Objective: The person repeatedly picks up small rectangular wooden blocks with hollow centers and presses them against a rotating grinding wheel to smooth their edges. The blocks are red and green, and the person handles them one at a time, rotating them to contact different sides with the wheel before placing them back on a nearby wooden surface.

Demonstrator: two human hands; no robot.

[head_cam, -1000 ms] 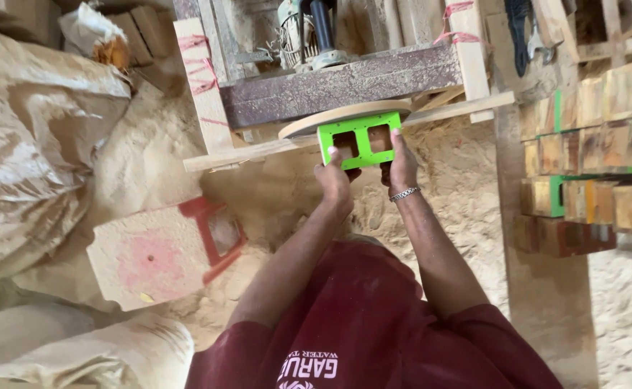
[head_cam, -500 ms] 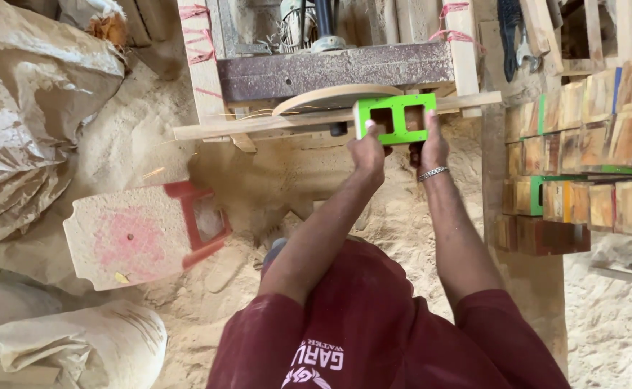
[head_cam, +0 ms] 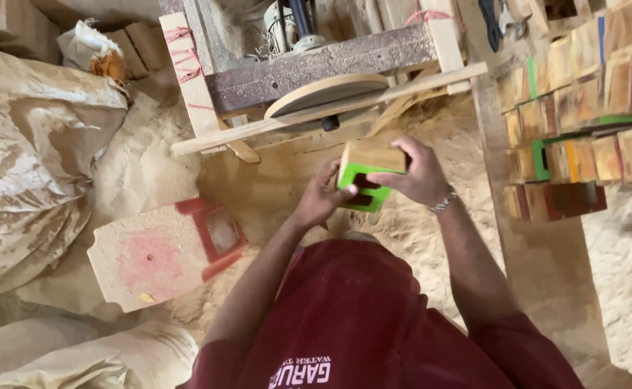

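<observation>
Sawdust floor (head_cam: 150, 166) covers most of the view, loose and uneven, with large sacks (head_cam: 35, 166) slumped along the left side. The workbench (head_cam: 316, 61) stands at the top, a wooden rail (head_cam: 222, 133) running across its front and a round sanding disc (head_cam: 327, 92) lying flat just above the rail. Stacked painted blocks (head_cam: 582, 130) fill a shelf on the right, apparently parked there clear of the disc. A flat wooden cutout (head_cam: 161, 256) with red paint lies on the floor to the left, apart from the person.

The green block (head_cam: 366, 176) is held in the air below the disc, not touching it, its bare wooden face turned up, seemingly for checking. The left hand (head_cam: 323, 198) clasps its lower left side, fingers pressed to it. The right hand (head_cam: 420, 173) wraps over the top right edge, pinching it firmly. Open room lies between block and rail; the shelf sits near on the right.
</observation>
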